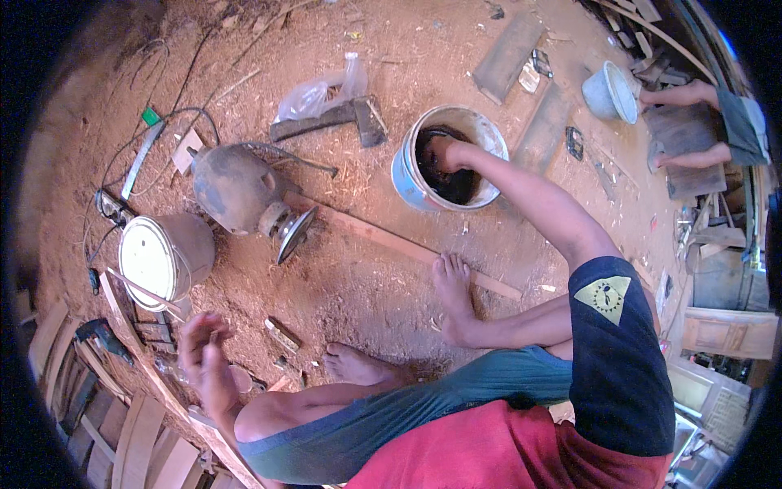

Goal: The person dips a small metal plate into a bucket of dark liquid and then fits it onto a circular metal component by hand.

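Observation:
My right hand point(446, 155) reaches down into a white and blue bucket point(405, 175). Dark, wet-looking contents point(456, 187) fill its lower part. The fingers are sunk out of sight, so whether they grip anything is hidden. My left hand point(210, 359) hovers above my bent left knee, its fingers loosely curled and apart, with nothing seen in them. Close beyond it stands a light bucket with a white lid point(151, 261). A reddish wooden strip point(383, 239) lies on the ground between my foot and the dusty rounded machine point(236, 186), which has a metal disc point(296, 235).
A dark L-shaped tool point(318, 124) and a clear plastic bag point(314, 99) lie ahead on sawdust-strewn ground. Cables point(134, 183) trail at the left. Wood pieces point(134, 436) crowd the lower left. Another person's arm point(678, 95) extends toward a pale blue bucket point(607, 96).

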The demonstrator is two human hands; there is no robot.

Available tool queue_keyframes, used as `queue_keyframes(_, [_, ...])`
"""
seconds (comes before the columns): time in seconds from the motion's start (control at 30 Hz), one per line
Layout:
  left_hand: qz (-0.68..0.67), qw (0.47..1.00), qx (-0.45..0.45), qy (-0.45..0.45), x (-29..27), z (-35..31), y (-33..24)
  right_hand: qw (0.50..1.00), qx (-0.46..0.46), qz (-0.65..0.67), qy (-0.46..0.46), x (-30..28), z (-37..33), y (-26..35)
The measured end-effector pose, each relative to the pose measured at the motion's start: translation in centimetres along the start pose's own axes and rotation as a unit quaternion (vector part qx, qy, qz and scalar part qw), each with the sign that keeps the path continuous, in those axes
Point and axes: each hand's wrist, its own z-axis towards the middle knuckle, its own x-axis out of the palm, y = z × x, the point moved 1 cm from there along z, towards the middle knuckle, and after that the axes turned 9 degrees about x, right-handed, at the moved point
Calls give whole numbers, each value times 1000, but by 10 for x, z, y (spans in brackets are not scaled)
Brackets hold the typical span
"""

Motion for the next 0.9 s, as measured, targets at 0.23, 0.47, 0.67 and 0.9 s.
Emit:
queue_keyframes(0.23, [-65, 951, -179, 242, 59, -29, 91, 995, 13, 72, -70, -48, -37, 3])
queue_keyframes(0.47, [-87, 915, -168, 355, 97, -33, 123, 809, -42, 575, -111, -93, -141, 60])
queue_keyframes(0.67, [-117, 912, -154, 361, 121, -48, 138, 842, -231, 457, -170, -84, -160, 200])
queue_keyframes(0.9, [-123, 925, -141, 330, 117, -54, 132, 845, -333, 299, -292, -46, -131, 260])
